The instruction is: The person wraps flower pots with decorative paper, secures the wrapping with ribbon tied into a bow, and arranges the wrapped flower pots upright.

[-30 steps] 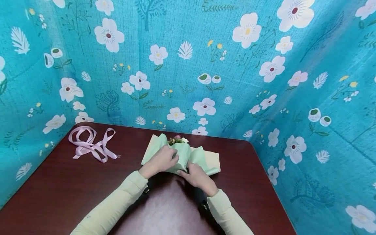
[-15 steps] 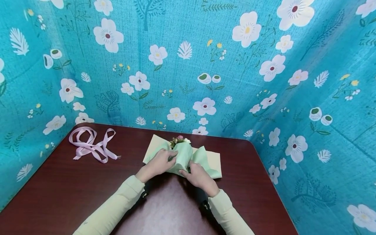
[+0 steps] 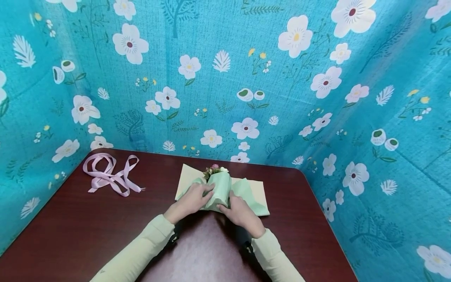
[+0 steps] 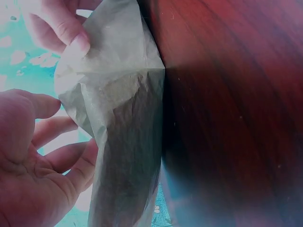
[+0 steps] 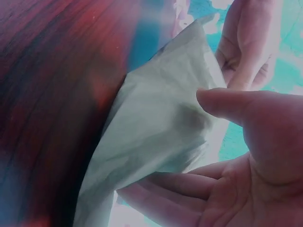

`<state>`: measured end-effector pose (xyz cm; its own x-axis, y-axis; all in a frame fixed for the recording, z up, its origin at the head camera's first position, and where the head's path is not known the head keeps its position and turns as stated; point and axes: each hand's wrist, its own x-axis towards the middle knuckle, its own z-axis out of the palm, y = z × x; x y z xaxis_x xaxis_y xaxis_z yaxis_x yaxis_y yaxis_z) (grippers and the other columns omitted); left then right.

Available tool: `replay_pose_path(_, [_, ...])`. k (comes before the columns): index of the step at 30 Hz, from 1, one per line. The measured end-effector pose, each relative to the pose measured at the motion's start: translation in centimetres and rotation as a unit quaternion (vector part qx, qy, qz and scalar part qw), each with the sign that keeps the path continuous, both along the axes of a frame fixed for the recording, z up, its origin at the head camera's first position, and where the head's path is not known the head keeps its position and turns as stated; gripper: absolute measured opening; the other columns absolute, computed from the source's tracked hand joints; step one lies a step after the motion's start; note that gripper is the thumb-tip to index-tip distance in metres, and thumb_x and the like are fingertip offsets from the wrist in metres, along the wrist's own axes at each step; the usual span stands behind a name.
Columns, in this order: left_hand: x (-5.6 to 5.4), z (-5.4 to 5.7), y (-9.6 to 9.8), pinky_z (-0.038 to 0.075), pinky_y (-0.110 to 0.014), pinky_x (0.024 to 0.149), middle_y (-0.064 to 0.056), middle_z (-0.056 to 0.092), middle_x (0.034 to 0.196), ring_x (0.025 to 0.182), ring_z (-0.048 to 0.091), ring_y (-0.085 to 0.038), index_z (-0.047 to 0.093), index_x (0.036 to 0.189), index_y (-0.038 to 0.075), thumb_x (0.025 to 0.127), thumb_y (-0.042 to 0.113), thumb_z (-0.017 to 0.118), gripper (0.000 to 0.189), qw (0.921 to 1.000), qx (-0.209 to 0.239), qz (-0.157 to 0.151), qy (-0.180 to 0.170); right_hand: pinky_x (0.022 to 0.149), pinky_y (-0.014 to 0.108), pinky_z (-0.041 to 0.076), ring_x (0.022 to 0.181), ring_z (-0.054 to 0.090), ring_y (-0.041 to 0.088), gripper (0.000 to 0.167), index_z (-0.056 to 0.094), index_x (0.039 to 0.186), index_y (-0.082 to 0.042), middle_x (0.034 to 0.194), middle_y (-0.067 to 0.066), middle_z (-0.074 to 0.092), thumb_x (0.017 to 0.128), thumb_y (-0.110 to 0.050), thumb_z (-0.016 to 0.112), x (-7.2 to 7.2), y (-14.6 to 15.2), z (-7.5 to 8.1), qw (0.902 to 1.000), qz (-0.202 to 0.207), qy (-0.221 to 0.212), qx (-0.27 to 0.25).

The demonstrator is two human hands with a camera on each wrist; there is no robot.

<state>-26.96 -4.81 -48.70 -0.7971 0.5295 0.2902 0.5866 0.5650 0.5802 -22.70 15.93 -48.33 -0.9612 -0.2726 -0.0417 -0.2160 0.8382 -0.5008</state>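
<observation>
A small bunch of flowers (image 3: 215, 169), pink and white blooms with green leaves, lies wrapped in light green wrapping paper (image 3: 220, 185) near the table's far side. My left hand (image 3: 193, 198) holds the paper along the left of the bundle, thumb and bent fingers against it. On the bundle's lower right, my right hand (image 3: 240, 211) grips the paper, its thumb on the near edge. The right wrist view shows that thumb pressed on the paper fold (image 5: 161, 118) with fingers on the opposite side. The stems are hidden inside the paper.
A cream outer sheet (image 3: 257, 190) spreads flat on both sides beneath the green paper. A loose pink ribbon (image 3: 109, 176) lies at the table's far left corner. The dark red-brown table (image 3: 88, 231) meets a blue floral curtain (image 3: 211, 98) behind and at the sides.
My left hand has shifted slightly inward, and the left flap of green paper has come down, baring more cream sheet. The green paper now lies rounder over the bundle. My right hand has barely moved.
</observation>
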Motion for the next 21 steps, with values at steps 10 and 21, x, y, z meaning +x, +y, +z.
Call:
replay_pose_path(10, [0.5, 0.1, 0.2, 0.035, -0.023, 0.048, -0.012, 0.068, 0.08, 0.042, 0.025, -0.004, 0.062, 0.137, 0.001, 0.104, 0.02, 0.06, 0.039, 0.9998, -0.011, 0.017, -0.007, 0.099, 0.048, 0.052, 0.131, 0.056, 0.038, 0.084, 0.021, 0.155, 0.014, 0.148, 0.032, 0.047, 0.104, -0.043, 0.056, 0.8, -0.5, 1.0, 0.9995, 0.0, -0.005, -0.032])
replay_pose_path(21, [0.2, 0.5, 0.1, 0.037, -0.024, 0.053, -0.002, 0.053, 0.066, 0.053, 0.036, -0.007, 0.067, 0.131, 0.001, 0.1, 0.019, 0.065, 0.036, 0.9996, 0.003, 0.028, -0.009, 0.09, 0.046, 0.054, 0.119, 0.062, 0.038, 0.072, 0.036, 0.148, 0.017, 0.099, 0.024, 0.067, 0.106, -0.039, 0.053, 0.6, -0.7, 1.7, 0.9994, 0.003, 0.028, -0.018])
